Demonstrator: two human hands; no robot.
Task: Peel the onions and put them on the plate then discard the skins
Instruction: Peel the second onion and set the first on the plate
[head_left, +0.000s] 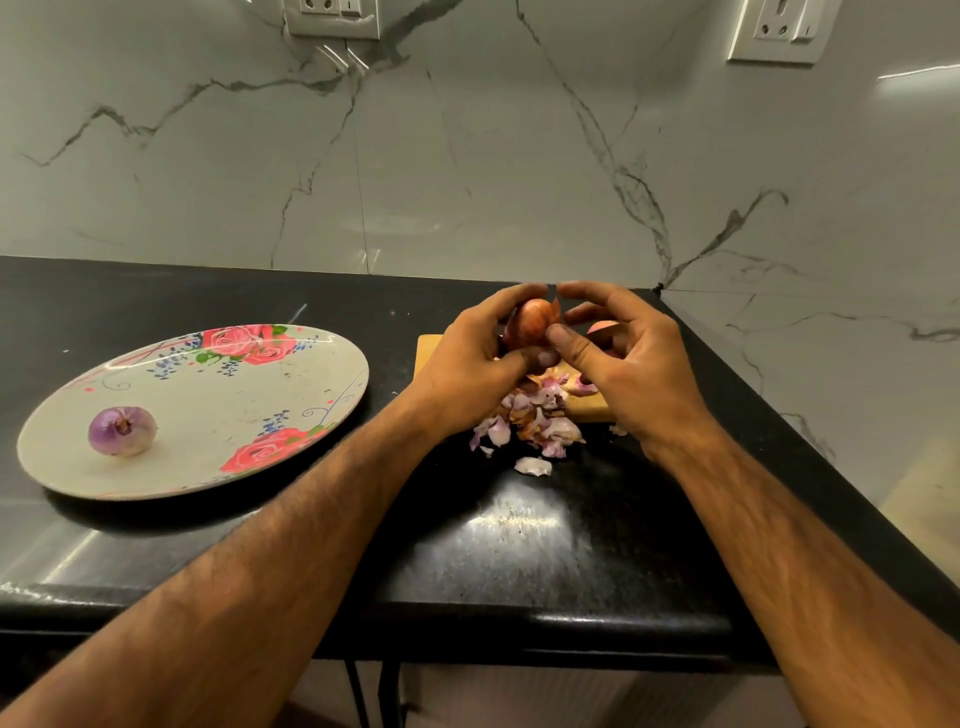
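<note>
Left hand (480, 358) clamped around onion (531, 323), right hand (621, 358) pinching its skin, peels (530, 423) heaped below grip, peeled onion (122, 430) on plate (218, 405) far left.

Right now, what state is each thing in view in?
Onion in hands: held above the cutting board, skin still partly on.
Left hand: gripping that onion.
Right hand: fingers at the onion's skin.
Peeled onion: resting on the floral plate.
Onion skins: loose pile, not discarded.
Cutting board: flat on the countertop.
</note>
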